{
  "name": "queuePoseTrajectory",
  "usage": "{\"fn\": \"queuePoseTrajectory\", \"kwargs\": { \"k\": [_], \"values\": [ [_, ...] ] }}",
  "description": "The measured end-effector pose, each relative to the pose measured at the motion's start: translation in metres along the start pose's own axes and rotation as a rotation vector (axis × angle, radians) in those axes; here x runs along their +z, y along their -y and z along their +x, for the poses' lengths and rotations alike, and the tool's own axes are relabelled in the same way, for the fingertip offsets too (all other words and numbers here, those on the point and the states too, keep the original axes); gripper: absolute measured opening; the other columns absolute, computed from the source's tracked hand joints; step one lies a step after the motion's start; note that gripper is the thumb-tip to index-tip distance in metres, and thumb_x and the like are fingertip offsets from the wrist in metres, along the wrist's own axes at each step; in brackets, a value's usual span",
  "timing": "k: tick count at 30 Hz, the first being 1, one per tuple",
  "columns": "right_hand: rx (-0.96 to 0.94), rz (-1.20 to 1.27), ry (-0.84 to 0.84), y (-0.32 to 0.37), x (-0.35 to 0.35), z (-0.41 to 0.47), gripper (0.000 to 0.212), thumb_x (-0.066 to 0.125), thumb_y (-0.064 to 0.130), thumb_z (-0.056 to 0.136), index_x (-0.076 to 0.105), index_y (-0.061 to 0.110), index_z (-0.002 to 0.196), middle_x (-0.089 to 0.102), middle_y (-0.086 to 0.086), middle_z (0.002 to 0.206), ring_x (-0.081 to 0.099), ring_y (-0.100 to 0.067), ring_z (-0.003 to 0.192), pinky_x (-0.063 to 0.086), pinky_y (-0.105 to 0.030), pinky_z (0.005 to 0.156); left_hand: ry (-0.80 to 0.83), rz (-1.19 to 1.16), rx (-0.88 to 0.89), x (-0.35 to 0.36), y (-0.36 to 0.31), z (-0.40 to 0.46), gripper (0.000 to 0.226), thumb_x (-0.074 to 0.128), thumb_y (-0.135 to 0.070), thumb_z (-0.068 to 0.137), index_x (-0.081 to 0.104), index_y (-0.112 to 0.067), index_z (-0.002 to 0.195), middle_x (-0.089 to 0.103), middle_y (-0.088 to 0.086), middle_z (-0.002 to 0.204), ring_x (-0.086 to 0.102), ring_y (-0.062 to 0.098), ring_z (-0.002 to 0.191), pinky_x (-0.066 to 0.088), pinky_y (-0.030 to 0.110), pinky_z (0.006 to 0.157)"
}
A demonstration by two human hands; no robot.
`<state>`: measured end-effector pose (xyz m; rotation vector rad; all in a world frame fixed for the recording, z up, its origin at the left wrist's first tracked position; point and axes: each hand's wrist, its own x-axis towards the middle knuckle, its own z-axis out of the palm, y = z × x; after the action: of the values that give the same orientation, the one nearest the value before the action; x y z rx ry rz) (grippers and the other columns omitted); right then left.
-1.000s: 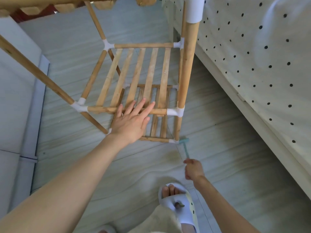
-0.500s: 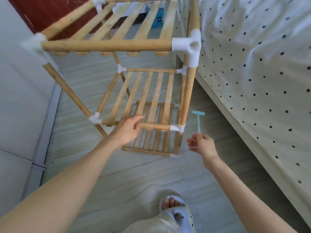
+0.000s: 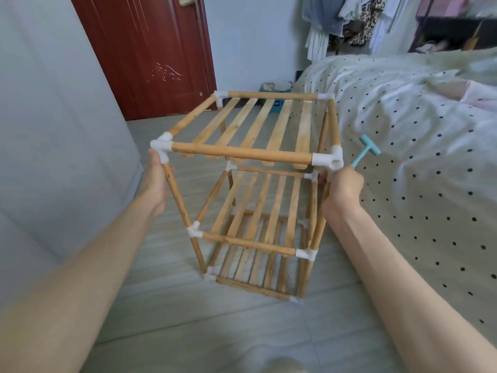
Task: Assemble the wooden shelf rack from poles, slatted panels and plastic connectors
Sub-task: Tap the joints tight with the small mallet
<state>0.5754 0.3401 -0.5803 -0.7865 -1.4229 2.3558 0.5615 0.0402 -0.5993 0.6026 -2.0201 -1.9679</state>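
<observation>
The rack (image 3: pixel 250 195) stands upright on the floor (image 3: pixel 188 319) between my arms, just beside the bed (image 3: pixel 416 157) on my right. Three slatted shelves — top (image 3: pixel 258 125), middle (image 3: pixel 258 203), bottom (image 3: pixel 255 262) — sit one above another, joined by wooden poles and white plastic connectors at the corners. The near top pole (image 3: pixel 242 152) runs between the near-left connector (image 3: pixel 161 148) and the near-right connector (image 3: pixel 329 158).

My left hand (image 3: pixel 156 179) grips the near-left upright pole (image 3: pixel 178 200) right under the top connector, thumb touching the connector, fingers wrapped behind the pole. My right hand (image 3: pixel 341 184) is closed at the near-right corner, just under that connector, fingers curled — it holds the handle of a small teal hammer (image 3: pixel 367 153), whose head sticks up and to the right above my knuckles. Whether those fingers also clamp the right pole (image 3: pixel 318 224) I cannot tell; the hand touches the corner.

The lower near connectors (image 3: pixel 195 230) sit on the middle shelf's front pole, all seated. The rack's feet rest on the grey floor.

Beyond the rack: a dark red door (image 3: pixel 153 55) at back left, a pale wall (image 3: pixel 53 130) along my left, hanging clothes (image 3: pixel 349 20) at back right. The bed has a white cover with black dots. A small blue box (image 3: pixel 277 103) shows through the top slats, on the floor behind.
</observation>
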Motion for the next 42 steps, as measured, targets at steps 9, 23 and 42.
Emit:
{"fn": "queuePoseTrajectory", "kwargs": {
  "k": [9,23,42],
  "values": [
    [-0.007,0.116,-0.037,0.024,0.02,0.01,0.021,0.036,0.006,0.093,0.052,0.015,0.082,0.051,-0.001,0.066,0.042,-0.008,0.049,0.035,-0.014,0.037,0.018,-0.201,0.065,-0.003,-0.032,-0.01,0.029,0.033,-0.048,0.098,0.056,-0.029,0.094,0.04,-0.007,0.068,0.037,0.006,0.059,0.031,0.022,0.062],
    [-0.022,0.046,0.202,0.01,0.083,0.004,0.026,0.034,0.005,0.093,0.057,0.008,0.103,0.054,-0.003,0.065,0.044,-0.008,0.051,0.037,-0.019,0.052,-0.187,-0.204,0.095,-0.072,-0.058,-0.086,0.018,0.044,-0.034,0.092,0.054,-0.021,0.083,0.049,-0.002,0.07,0.046,0.01,0.066,0.035,0.029,0.068],
    [-0.118,-0.318,0.279,-0.055,-0.001,0.03,0.02,0.027,0.017,0.101,0.045,0.01,0.106,0.062,-0.016,0.109,0.064,-0.024,0.092,0.054,-0.036,0.075,0.227,-0.084,0.043,0.031,-0.012,-0.127,0.024,0.031,-0.042,0.1,0.044,-0.023,0.106,0.059,-0.003,0.096,0.055,0.016,0.106,0.033,0.037,0.104]
  ]
}}
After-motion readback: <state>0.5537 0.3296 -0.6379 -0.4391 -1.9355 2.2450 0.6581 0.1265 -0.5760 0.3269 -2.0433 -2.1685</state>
